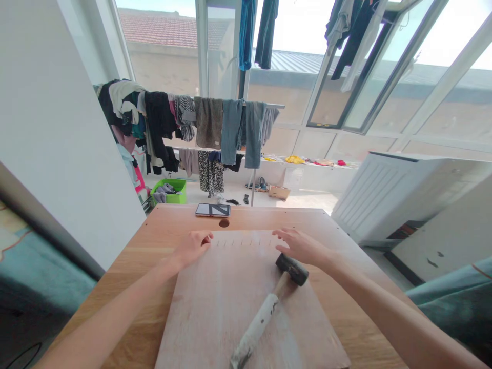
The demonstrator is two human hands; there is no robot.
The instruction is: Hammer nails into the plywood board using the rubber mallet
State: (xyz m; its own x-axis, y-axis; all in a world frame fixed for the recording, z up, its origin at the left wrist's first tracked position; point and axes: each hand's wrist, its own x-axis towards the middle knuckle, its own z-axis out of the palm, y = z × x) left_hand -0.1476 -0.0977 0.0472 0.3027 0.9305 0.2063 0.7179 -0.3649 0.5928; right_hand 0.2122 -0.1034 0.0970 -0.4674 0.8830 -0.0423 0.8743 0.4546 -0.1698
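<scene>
A pale wooden board [230, 302] lies flat on the table. Several thin nails [241, 243] stand in a row near its far edge. My left hand [192, 247] is at the far left corner, its fingers curled over the board's edge. At the far right corner, my right hand [300, 246] has bent fingers on the board's edge; its grip is partly hidden. A hammer [258, 323] with a black head and whitish wrapped handle rests diagonally on the board, its head just below my right hand. Neither hand touches the handle.
Beyond the board, a phone [212, 210] lies on the wooden table [134, 251] beside a round dark hole [224, 223]. Past the table stand a laundry rack [274, 106] hung with clothes and a green basket [180, 190]. A white cabinet [384, 189] is at the right.
</scene>
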